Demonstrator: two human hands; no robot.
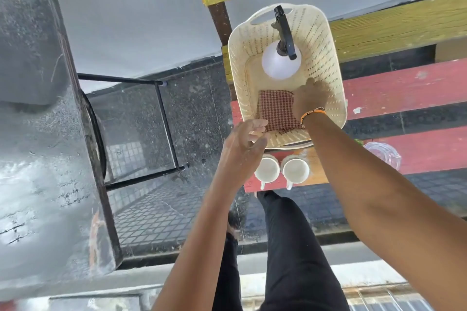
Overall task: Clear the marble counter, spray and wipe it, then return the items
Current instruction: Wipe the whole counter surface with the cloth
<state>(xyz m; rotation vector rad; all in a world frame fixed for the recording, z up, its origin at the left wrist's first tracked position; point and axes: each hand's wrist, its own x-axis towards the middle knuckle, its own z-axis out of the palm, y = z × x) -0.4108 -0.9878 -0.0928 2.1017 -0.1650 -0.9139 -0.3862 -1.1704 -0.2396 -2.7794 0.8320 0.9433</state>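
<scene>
A cream perforated basket stands on a bench of red planks. Inside it a white spray bottle with a black trigger stands at the far end, and a folded red checked cloth lies at the near end. My right hand, with a beaded band at the wrist, reaches down into the basket between the cloth and the bottle; its fingers are mostly hidden. My left hand hovers at the basket's near left corner, fingers loosely curled and holding nothing. The wet grey marble counter runs along the left.
Two white mugs stand side by side on the bench just in front of the basket. A clear crinkled container sits at the right. A black metal frame stands between counter and bench. Yellow planks lie beyond the basket.
</scene>
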